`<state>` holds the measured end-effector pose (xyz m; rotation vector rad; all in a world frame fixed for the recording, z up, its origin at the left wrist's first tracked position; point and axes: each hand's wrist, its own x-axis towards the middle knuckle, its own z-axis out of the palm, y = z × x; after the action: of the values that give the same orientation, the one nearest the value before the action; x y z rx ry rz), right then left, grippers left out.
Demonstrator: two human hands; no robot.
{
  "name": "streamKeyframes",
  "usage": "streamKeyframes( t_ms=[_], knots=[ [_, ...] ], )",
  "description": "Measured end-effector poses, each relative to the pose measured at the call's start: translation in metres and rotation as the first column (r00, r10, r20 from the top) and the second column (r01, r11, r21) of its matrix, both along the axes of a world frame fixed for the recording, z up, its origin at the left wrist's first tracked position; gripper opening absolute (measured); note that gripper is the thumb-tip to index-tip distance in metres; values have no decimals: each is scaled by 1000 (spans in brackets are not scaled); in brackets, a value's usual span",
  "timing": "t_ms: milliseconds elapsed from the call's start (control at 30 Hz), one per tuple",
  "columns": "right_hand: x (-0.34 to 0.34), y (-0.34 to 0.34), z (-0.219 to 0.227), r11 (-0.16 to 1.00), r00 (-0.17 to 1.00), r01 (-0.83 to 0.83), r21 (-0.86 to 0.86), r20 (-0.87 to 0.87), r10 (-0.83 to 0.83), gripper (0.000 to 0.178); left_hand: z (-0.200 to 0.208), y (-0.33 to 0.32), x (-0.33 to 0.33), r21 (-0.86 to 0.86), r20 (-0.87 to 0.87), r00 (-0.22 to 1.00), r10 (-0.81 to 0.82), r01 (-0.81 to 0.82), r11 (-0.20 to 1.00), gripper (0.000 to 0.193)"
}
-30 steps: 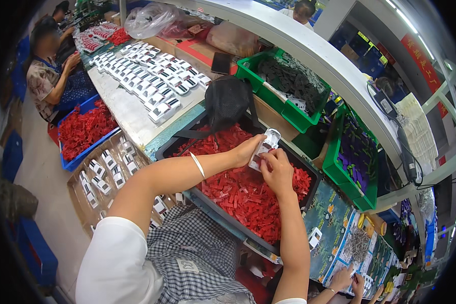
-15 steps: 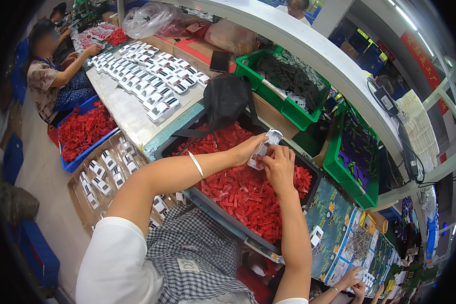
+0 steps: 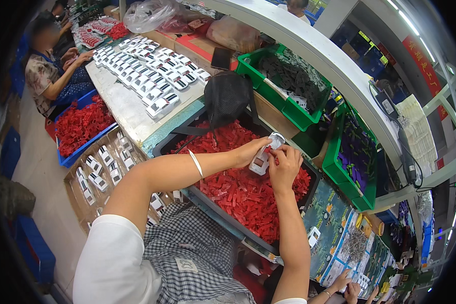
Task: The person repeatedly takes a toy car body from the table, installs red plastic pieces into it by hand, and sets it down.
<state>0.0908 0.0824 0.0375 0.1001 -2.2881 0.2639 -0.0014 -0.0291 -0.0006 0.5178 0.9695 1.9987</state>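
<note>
Over a black tray (image 3: 223, 221) heaped with small red plastic pieces (image 3: 238, 190), my left hand (image 3: 248, 153) grips a white toy car body (image 3: 259, 165), its hollow inside partly showing. My right hand (image 3: 286, 166) meets it from the right, thumb and fingers closed in a pinch at the shell's inside. A bit of red shows at those fingertips, seemingly a small red piece; the fingers partly cover it. The shell is tilted and clear of the heap.
A black mesh bag (image 3: 229, 99) sits at the tray's far edge. White toy cars (image 3: 142, 76) stand in rows on the table. Green bins (image 3: 301, 116) are at far right, a cardboard box of cars (image 3: 76, 190) at left. Co-workers sit far left and lower right.
The toy car body has turned in my hands, so more of its flat white side and window opening shows. My right hand has shifted slightly right and its fingers have regrouped at the shell.
</note>
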Motion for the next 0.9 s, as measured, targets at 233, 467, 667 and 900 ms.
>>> streamKeyframes(
  t_ms=[233, 467, 667, 900],
  knots=[
    [-4, -1, -4, 998, 999, 18, 52, -45, -16, 11, -4, 3, 3, 32, -170, 980, 105, -101, 994, 35],
    [-5, -2, -5, 996, 997, 79, 28, -16, -79, 11, -1, 0, 11, -48, -42, 993, 114, -116, 992, 34],
    [-3, -5, -5, 997, 998, 67, -44, 3, -67, 15, -15, 5, 2, -51, -202, 968, 150, -164, 985, 28],
    [-7, -7, -4, 972, 997, 81, -220, 4, -82, 35, -18, 4, -2, -73, -340, 918, 205, -243, 967, 23]
  ],
)
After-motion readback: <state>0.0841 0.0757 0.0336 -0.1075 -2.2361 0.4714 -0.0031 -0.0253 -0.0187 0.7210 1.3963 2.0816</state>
